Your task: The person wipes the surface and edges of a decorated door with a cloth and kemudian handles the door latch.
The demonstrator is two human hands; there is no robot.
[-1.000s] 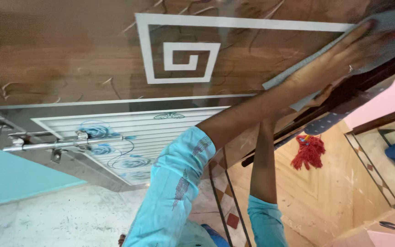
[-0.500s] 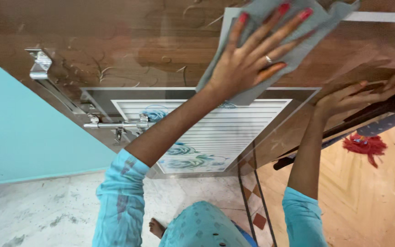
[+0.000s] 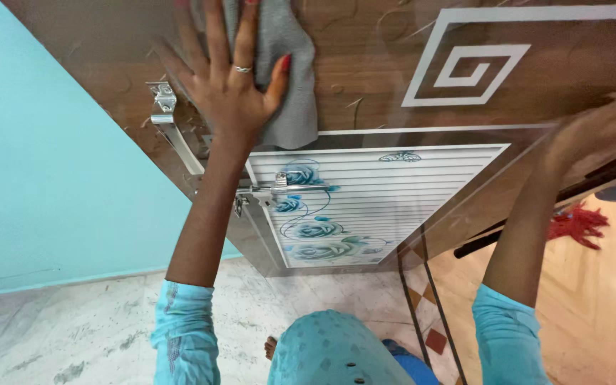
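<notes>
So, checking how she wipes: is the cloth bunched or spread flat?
Mostly flat: the grey cloth lies pressed against the door under the open left hand.

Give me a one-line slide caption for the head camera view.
Left hand presses a grey cloth flat against a brown door while the right hand steadies its edge.

Grey cloth (image 3: 286, 78) on brown wood-grain door (image 3: 365, 85), white spiral square (image 3: 468, 60), blue-rose striped panel (image 3: 365, 207), turquoise wall (image 3: 51, 178)

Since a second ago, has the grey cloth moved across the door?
Yes. The grey cloth under the left hand slid from beyond the white spiral towards the metal latch side.
</notes>
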